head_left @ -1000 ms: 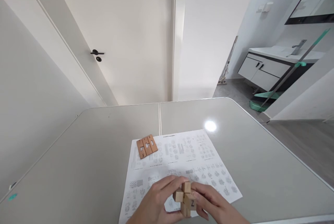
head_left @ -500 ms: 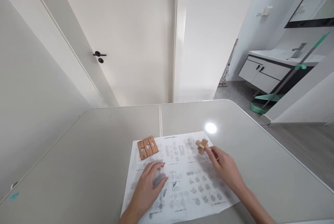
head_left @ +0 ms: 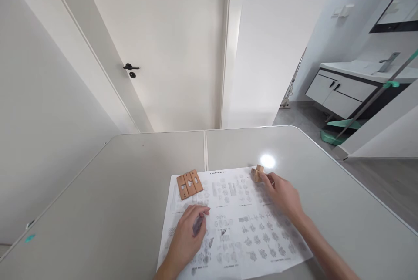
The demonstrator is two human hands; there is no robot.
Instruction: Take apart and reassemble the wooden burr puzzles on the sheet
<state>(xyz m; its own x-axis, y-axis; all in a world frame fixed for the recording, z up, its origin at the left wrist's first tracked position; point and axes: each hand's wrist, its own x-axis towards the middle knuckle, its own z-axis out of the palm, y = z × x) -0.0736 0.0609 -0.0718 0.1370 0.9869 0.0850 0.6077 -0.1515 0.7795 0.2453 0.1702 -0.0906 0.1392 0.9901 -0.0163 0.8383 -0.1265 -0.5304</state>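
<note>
At the paper's far right corner, my right hand (head_left: 283,193) pinches a small wooden interlocking puzzle (head_left: 257,173) made of crossed blocks. Its fingertips hide the puzzle's near side. My left hand (head_left: 189,233) hovers over or rests on the left part of the printed sheet (head_left: 233,208); I cannot tell which. Its fingers are curved, the thumb near the fingertips, with nothing between them. Beyond that hand lie flat wooden pieces (head_left: 190,185), side by side, with cut-out slots and dark numerals. Rows of small diagrams cover the sheet.
The pale table (head_left: 107,210) has a seam down its middle and a rounded far edge. A door with a black handle (head_left: 131,67) stands beyond it. To the right are a sink cabinet (head_left: 339,88) and a green dustpan (head_left: 331,137).
My right hand has shifted slightly right with the puzzle, which is turned differently. My left thumb has drawn closer to its fingers. The whole view has shifted a little.
</note>
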